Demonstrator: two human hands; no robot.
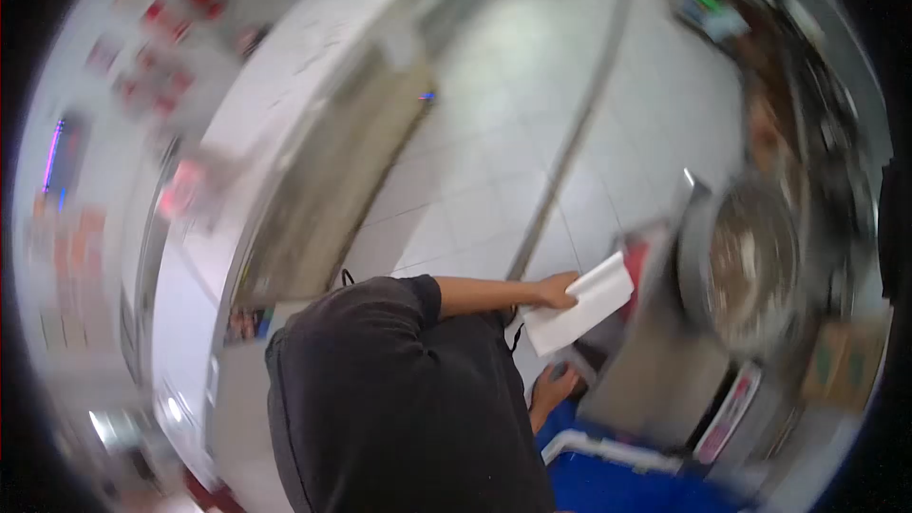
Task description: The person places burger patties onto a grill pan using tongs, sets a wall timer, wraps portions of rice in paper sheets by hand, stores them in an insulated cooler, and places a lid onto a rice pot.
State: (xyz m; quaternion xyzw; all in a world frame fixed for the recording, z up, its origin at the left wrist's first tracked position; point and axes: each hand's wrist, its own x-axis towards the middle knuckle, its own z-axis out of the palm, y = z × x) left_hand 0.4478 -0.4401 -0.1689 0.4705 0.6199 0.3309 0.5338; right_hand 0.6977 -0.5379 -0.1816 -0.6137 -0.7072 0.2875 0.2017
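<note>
My left hand (557, 291) is closed on the edge of a folded white sheet (581, 304) that looks like paper. The sheet is held out in front of my dark shirt, and its far end comes close to a blurred red thing (638, 266). Lower down, my right hand (555, 388) has its fingers curled at a small dark thing, too blurred to name. Just below that hand is a blue container (627, 486) with a white bar (608, 451) across its edge.
A large round metal pan (741, 261) stands to the right, near a cardboard box (841, 366). A long white-topped counter (275, 104) runs along the left. Pale floor tiles (503, 152) lie between, with a dark line across them. Much is motion-blurred.
</note>
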